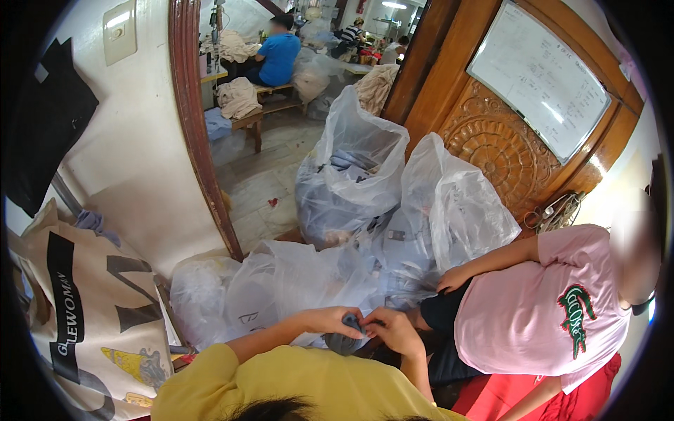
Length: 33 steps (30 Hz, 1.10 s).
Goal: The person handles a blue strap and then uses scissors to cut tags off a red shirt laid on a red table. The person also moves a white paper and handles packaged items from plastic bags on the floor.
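Close to my chest, my left hand (333,321) is wrapped round a bunched dark grey cloth (342,343). My right hand (394,330) meets it from the right, its fingertips pinched together at the cloth's upper edge. The folded fabric bulges below my left fingers, and what kind of piece it is does not show. Just beyond my hands lies a translucent plastic bag (281,281) with pale contents.
Two tall open plastic bags (351,189) (456,210) of bluish cloth stand ahead by a carved wooden door (502,154). A person in a pink shirt (540,302) sits close on my right. Printed fabric (105,316) hangs at left. Others sit beyond the doorway.
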### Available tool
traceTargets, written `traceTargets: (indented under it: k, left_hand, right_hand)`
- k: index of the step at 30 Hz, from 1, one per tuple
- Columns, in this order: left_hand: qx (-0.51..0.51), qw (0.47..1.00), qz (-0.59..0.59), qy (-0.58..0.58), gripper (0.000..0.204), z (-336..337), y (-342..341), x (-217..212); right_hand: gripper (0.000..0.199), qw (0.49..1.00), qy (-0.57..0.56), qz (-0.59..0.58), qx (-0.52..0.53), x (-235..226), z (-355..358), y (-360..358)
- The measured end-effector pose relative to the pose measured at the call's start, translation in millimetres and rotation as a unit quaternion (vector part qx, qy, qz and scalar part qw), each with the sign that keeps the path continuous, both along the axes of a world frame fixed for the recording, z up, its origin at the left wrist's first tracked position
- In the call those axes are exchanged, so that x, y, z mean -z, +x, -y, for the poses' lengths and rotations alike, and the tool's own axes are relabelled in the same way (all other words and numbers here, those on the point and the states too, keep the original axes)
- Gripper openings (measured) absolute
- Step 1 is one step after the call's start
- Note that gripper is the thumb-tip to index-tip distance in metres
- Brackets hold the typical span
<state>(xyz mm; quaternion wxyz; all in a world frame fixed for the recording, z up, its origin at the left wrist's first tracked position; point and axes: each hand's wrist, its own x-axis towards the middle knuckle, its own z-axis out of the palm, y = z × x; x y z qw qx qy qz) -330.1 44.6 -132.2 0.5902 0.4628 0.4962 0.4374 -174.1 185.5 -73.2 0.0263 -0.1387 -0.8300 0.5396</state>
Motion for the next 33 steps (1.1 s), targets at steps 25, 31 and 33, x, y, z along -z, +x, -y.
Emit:
traceTargets:
  k: [25, 31, 33]
  left_hand:
    - [-0.679, 0.522, -0.378, 0.351, 0.048, 80.6, -355.5, -307.2]
    - [-0.676, 0.520, -0.392, 0.345, 0.050, 71.3, -352.7, -313.2]
    - [-0.671, 0.533, -0.388, 0.339, 0.041, 68.6, -339.0, -317.2]
  right_hand:
    - [0.004, 0.853, -0.217, -0.460, 0.118, -146.9, -106.6, -185.1]
    - [0.005, 0.863, -0.211, -0.439, 0.132, -147.9, -96.5, -182.5]
    - [0.006, 0.867, -0.213, -0.431, 0.134, -145.8, -93.3, -178.7]
